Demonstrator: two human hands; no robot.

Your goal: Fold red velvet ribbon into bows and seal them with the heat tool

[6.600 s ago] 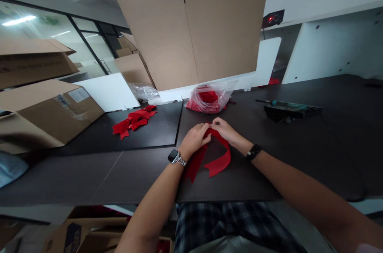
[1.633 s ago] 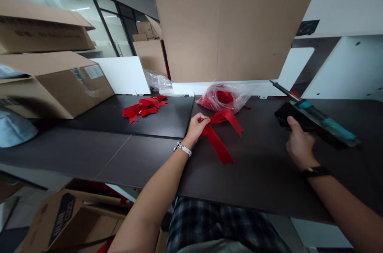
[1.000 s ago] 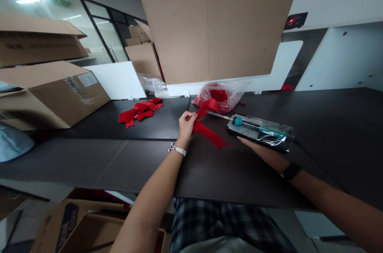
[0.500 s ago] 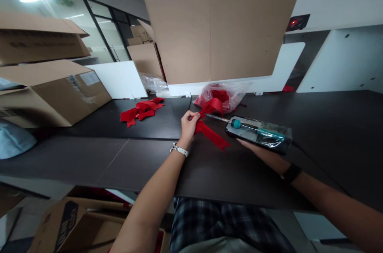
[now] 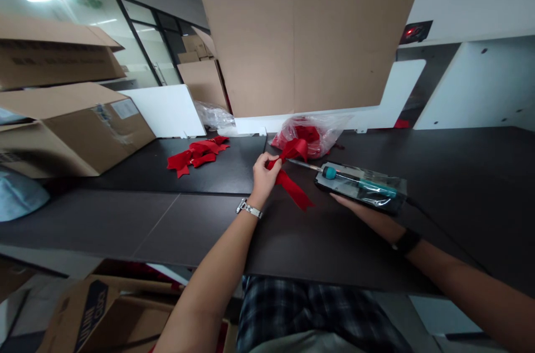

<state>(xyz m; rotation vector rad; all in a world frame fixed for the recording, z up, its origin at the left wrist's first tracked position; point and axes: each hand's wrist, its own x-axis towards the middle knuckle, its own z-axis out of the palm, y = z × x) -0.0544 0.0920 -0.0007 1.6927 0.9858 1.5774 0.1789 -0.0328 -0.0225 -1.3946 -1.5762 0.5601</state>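
My left hand (image 5: 264,173) pinches a red ribbon bow (image 5: 294,151) at its knot, one ribbon tail hanging toward the table's front. Against the ribbon, close to my fingertips, lies the metal tip of a soldering iron (image 5: 378,189) with a teal handle. The iron is fixed on a dark block (image 5: 346,185) and covered in clear film. My right hand (image 5: 355,206) supports this block from below on its near side; most of its fingers are hidden by it. Several red bows (image 5: 198,153) lie in a pile on the left of the table.
Behind the bow sits a clear plastic bag (image 5: 326,138) with red ribbon pieces. A large cardboard sheet (image 5: 313,35) stands at the back. Cardboard boxes (image 5: 104,130) occupy the left, with an open carton (image 5: 121,319) below. A black cord (image 5: 443,236) runs right from the iron.
The ribbon bow has turned slightly in my left hand: its loop sits lower and its tail has swung a little left. My right hand and the soldering iron stay nearly still.
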